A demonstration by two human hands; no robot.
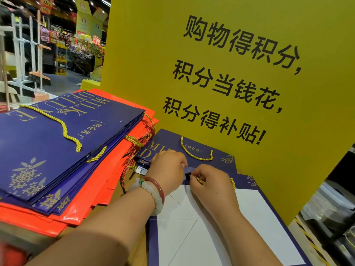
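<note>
A flat blue paper bag blank (249, 223) lies in front of me, its white inner side up and its blue top flap folded over. My right hand (209, 181) pinches the dark end of a gold rope handle (199, 180) at that flap. My left hand (169, 166), with bead bracelets on the wrist, has its fingers curled down on the flap's edge right beside the rope end. Behind my hands lies a finished blue bag (222, 156) with a gold rope handle.
A tall stack of flat blue bags (57, 135) on top of orange bags (107, 181) fills the left of the work surface. A big yellow sign (221, 64) with black characters stands right behind. Shop shelves and brooms show at far left.
</note>
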